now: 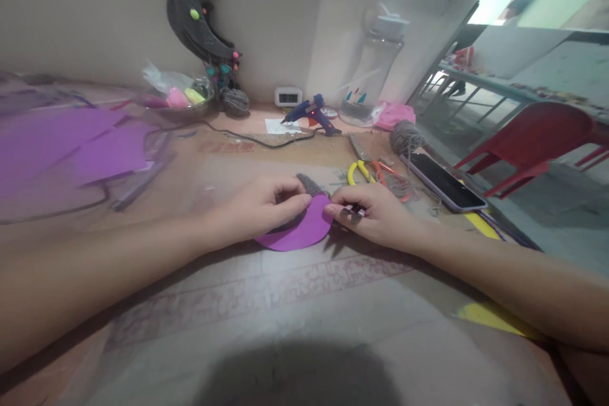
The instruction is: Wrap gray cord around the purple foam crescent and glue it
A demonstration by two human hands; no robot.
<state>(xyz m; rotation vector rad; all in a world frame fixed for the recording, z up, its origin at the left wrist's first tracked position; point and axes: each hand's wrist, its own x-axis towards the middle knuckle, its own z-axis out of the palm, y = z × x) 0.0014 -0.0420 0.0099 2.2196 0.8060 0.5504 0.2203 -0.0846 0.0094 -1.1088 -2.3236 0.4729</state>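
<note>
A curved purple sheet piece [299, 231], which looks like foam or card, lies between my hands on the table, with grey yarn [309, 184] along its upper part. My left hand [280, 206] pinches the piece and the yarn from the left, thumb on top. My right hand [366, 209] is closed at the right edge of the piece, thumb and forefinger pressed on it. Small dark and pale patches show at the curled fingers of that hand; I cannot make out what they are. The lower left of the piece is partly hidden by my left hand.
Behind my hands are a blue glue gun [304, 113], a small clock [288, 97] and a clear bottle [373, 70]. Scissors [361, 165], a grey yarn ball [406, 137] and a phone [447, 181] lie right. Purple sheets [109, 146] are left; a crescent ornament [190, 19] hangs above.
</note>
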